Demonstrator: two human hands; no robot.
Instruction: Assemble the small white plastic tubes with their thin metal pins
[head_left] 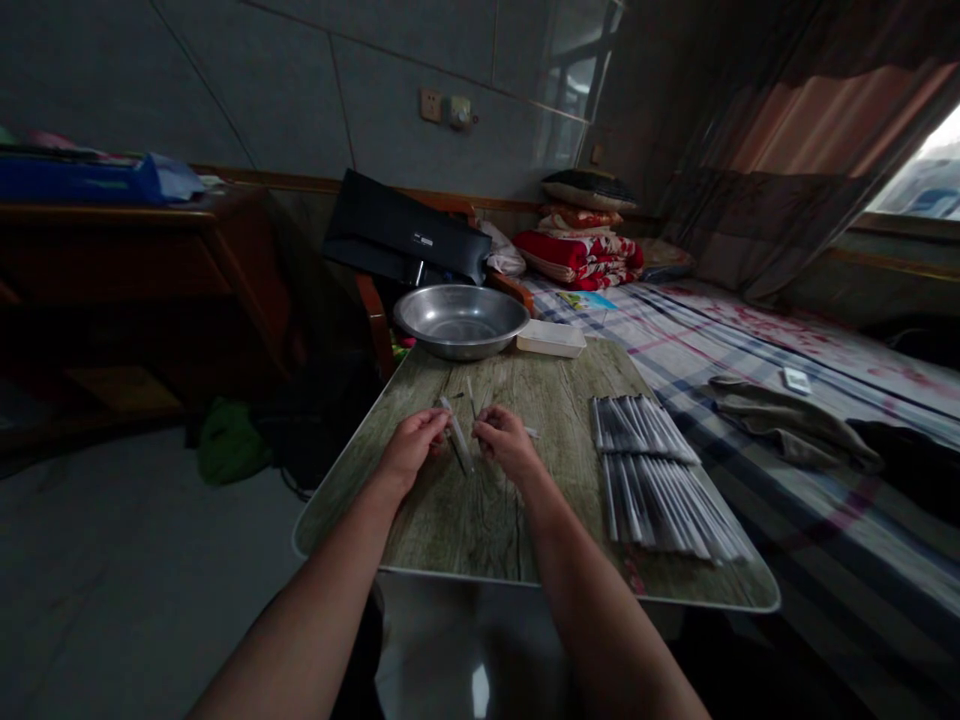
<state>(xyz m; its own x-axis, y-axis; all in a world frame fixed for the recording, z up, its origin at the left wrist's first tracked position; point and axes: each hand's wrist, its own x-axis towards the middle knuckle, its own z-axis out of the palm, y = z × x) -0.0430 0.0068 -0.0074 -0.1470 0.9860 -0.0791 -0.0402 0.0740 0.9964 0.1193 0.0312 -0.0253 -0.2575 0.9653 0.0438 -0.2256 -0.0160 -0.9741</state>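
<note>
Above the middle of the wood-look table (555, 520), my left hand (414, 445) pinches a slim clear pen barrel (459, 447), which slants down to the right. Beside it, my right hand (506, 437) has its thumb and fingers closed on a thin stick like a pen refill (471, 398), its tip pointing up and away. The two pieces are apart. A small pale piece lies partly hidden behind my right hand. To the right, several slim pens (660, 490) lie side by side in two overlapping rows; blur hides their finer details.
At the table's far end sit a wide metal basin (462, 320) and a white shallow box (551, 339). Behind them, a black case (405, 235) rests on a wooden chair. A bed with a plaid sheet (675, 340) adjoins the right side; a wooden cabinet (150, 260) stands left.
</note>
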